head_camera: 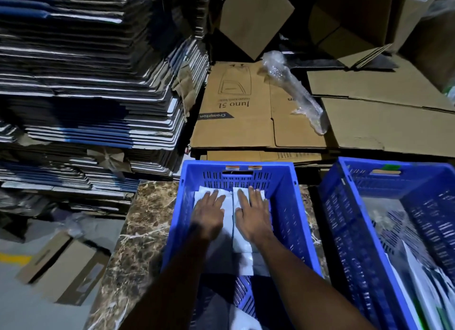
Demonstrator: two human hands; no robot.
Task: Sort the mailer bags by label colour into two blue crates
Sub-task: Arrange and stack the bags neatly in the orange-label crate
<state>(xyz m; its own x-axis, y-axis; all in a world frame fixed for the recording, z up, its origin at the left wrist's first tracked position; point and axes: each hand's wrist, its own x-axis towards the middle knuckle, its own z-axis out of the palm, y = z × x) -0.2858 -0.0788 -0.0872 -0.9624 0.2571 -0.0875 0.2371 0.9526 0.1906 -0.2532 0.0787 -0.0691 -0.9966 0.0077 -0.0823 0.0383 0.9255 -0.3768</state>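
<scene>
White plastic bags (pixel 240 246) lie flat under both my palms, down in the left crate (pixel 283 179). My left hand (pixel 209 214) and right hand (pixel 253 214) rest side by side on them, fingers straight and spread, pressing rather than gripping anything. My fingertips (pixel 251 190) reach close to the crate's far slotted wall. These mailers look thin, light and limp to me, with a slick skin, so I judge they would slide under a flat push and sag if lifted by one corner. A better hold, I think, is a pinch on the edge nearest my wrists, thumb beneath and fingers above, or a scoop under the whole stack. I cannot make out any label colour beneath my hands. Off beyond my right little finger stands the right crate (pixel 344 221), holding more pale bags.
</scene>
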